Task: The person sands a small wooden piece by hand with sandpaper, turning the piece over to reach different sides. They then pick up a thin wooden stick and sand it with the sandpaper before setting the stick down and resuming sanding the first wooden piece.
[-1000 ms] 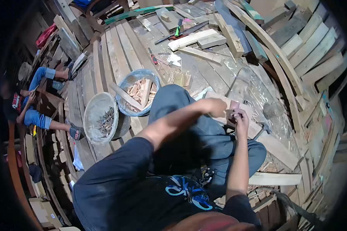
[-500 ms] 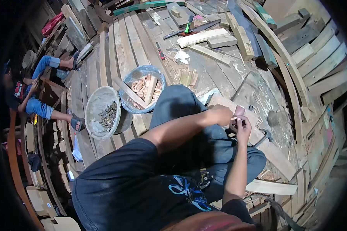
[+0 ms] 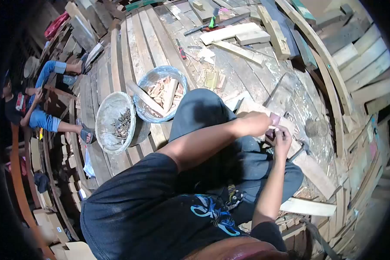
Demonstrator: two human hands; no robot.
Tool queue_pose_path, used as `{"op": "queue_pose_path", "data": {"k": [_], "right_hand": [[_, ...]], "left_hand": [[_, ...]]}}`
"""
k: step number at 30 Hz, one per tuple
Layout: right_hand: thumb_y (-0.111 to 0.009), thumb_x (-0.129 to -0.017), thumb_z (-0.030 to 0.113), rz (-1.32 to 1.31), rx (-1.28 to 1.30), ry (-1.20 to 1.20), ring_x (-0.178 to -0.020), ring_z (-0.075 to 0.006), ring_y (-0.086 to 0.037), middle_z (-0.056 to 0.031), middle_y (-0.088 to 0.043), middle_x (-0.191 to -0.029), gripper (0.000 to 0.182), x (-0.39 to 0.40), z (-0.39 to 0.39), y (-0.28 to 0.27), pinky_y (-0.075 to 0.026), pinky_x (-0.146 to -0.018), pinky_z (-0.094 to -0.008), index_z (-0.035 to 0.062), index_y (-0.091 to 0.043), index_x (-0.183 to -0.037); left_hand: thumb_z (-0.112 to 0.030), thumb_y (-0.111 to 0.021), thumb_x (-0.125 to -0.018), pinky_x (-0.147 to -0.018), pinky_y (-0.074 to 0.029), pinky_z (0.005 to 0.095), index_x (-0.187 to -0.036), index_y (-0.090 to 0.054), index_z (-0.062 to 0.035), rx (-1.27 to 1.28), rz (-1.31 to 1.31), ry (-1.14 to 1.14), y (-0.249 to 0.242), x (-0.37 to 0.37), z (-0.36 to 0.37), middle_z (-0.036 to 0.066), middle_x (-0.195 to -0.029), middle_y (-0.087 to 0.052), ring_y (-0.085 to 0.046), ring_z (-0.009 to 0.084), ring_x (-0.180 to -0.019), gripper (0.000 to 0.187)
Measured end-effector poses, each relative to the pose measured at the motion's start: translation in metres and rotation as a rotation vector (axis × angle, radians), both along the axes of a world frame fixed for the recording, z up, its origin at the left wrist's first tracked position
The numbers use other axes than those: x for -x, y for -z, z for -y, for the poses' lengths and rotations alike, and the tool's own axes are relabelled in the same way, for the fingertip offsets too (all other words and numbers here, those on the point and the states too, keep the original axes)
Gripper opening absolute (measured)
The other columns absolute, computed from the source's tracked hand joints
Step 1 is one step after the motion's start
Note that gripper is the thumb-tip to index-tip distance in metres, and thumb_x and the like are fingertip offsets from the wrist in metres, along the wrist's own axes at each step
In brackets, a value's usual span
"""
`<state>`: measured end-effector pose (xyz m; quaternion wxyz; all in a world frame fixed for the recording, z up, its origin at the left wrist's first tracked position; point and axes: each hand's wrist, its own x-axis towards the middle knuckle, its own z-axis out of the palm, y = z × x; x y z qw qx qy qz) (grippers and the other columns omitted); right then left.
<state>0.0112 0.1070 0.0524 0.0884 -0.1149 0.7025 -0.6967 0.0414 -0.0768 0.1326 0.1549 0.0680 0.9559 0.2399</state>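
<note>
My left hand [image 3: 256, 123] is closed in a fist beside a flat reddish-brown piece [image 3: 274, 118]; its fingers hide what they grip. Close against it, my right hand [image 3: 283, 139] pinches a small pale wooden stick [image 3: 271, 127] between thumb and fingertips. Both hands are over a light wooden board [image 3: 249, 105], past my bent knee. A dark metal tool, perhaps a hammer [image 3: 305, 148], lies just right of my right hand.
Left of my knee, a blue-rimmed bucket [image 3: 185, 82] holds small wood pieces; beside it is a grey basin [image 3: 100, 125] of dark bits. A red-handled screwdriver [image 3: 182, 53] and loose timber [image 3: 229, 32] lie ahead. Another person [image 3: 28, 102] sits at far left.
Both hands have shifted slightly right in view, still close together. The flat reddish-brown piece has moved right and slightly up with them. The camera view has shifted a little too.
</note>
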Motion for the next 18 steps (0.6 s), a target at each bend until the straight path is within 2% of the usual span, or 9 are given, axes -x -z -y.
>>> {"op": "queue_pose_path", "data": {"k": [3, 4, 5, 6, 7, 9, 10, 15, 18], "right_hand": [[-0.063, -0.090, 0.008, 0.034, -0.051, 0.089, -0.079, -0.0119, -0.057, -0.0071, -0.063, -0.088, 0.013, 0.009, -0.010, 0.015, -0.046, -0.072, -0.0253, -0.0022, -0.063, -0.097], [-0.062, -0.089, 0.008, 0.237, 0.257, 0.103, -0.077, -0.0128, -0.057, -0.0076, -0.063, -0.086, 0.014, 0.002, -0.007, -0.002, -0.047, -0.068, -0.0255, -0.0034, -0.061, -0.098], [-0.060, -0.089, 0.006, 0.243, 0.151, 0.206, -0.074, -0.0138, -0.058, -0.0088, -0.064, -0.086, 0.013, -0.002, -0.009, -0.020, -0.047, -0.063, -0.0263, -0.0046, -0.060, -0.097], [-0.058, -0.089, 0.004, 0.201, 0.145, 0.280, -0.072, -0.0150, -0.060, -0.0102, -0.066, -0.086, 0.014, 0.000, -0.008, -0.019, -0.048, -0.062, -0.0262, -0.0052, -0.061, -0.098], [-0.061, -0.086, 0.007, 0.033, 0.106, 0.311, -0.073, -0.0156, -0.063, -0.0102, -0.067, -0.084, 0.015, 0.002, -0.009, -0.019, -0.049, -0.065, -0.0264, -0.0046, -0.062, -0.095], [-0.063, -0.081, 0.013, -0.202, -0.325, 0.459, -0.074, -0.0266, -0.067, -0.0169, -0.068, -0.081, 0.016, 0.009, -0.020, 0.021, -0.051, -0.070, -0.0340, 0.0012, -0.066, -0.091], [-0.061, -0.081, 0.013, -0.230, -0.375, 0.487, -0.076, -0.0335, -0.066, -0.0201, -0.066, -0.081, 0.014, 0.012, -0.016, 0.038, -0.051, -0.070, -0.0390, 0.0038, -0.066, -0.090], [-0.071, -0.075, 0.031, -0.388, -0.968, 0.278, -0.098, -0.0325, -0.057, -0.0145, -0.059, -0.099, 0.035, -0.004, 0.001, 0.021, -0.044, -0.083, -0.0458, 0.0053, -0.063, -0.099], [-0.074, -0.072, 0.024, -0.343, -0.903, 0.256, -0.101, -0.0318, -0.055, -0.0135, -0.057, -0.102, 0.034, -0.004, 0.003, 0.026, -0.042, -0.084, -0.0465, 0.0061, -0.062, -0.098]], "left_hand": [[-0.009, -0.052, -0.082, -0.080, -0.050, 0.0474, -0.098, -0.067, -0.0047, -0.032, -0.090, 0.125, 0.047, 0.016, 0.008, 0.022, -0.092, -0.066, -0.064, 0.0381, -0.092, 0.022], [-0.012, -0.053, -0.083, -0.082, -0.049, 0.0464, -0.098, -0.067, -0.0047, -0.008, -0.067, 0.066, 0.032, 0.010, 0.007, 0.021, -0.094, -0.065, -0.062, 0.0380, -0.094, 0.022], [-0.015, -0.053, -0.084, -0.083, -0.048, 0.0457, -0.096, -0.067, -0.0038, 0.077, -0.032, 0.193, 0.060, 0.027, 0.013, 0.022, -0.096, -0.065, -0.061, 0.0387, -0.095, 0.022], [-0.021, -0.054, -0.084, -0.082, -0.048, 0.0460, -0.093, -0.066, -0.0035, -0.065, 0.020, -0.085, 0.038, 0.021, 0.006, 0.023, -0.095, -0.064, -0.060, 0.0395, -0.095, 0.023], [-0.021, -0.059, -0.082, -0.076, -0.048, 0.0455, -0.089, -0.065, -0.0023, -0.025, -0.051, -0.026, 0.014, 0.014, 0.006, 0.023, -0.090, -0.064, -0.061, 0.0396, -0.090, 0.021], [-0.021, -0.065, -0.077, -0.070, -0.048, 0.0444, -0.089, -0.063, -0.0023, -0.082, -0.655, 0.237, 0.062, 0.013, 0.021, 0.022, -0.084, -0.063, -0.062, 0.0394, -0.083, 0.022], [-0.020, -0.065, -0.077, -0.069, -0.048, 0.0440, -0.089, -0.063, -0.0021, -0.142, -0.582, 0.197, 0.058, 0.014, 0.017, 0.022, -0.082, -0.063, -0.061, 0.0394, -0.081, 0.022], [-0.024, -0.067, -0.079, -0.070, -0.049, 0.0414, -0.091, -0.063, -0.0019, -0.156, -0.181, -0.012, 0.016, 0.015, 0.002, 0.022, -0.081, -0.063, -0.062, 0.0393, -0.079, 0.026], [-0.024, -0.066, -0.082, -0.072, -0.049, 0.0391, -0.097, -0.064, -0.0019, -0.104, -0.156, -0.057, 0.013, 0.018, -0.003, 0.022, -0.085, -0.064, -0.063, 0.0388, -0.082, 0.026]]}}
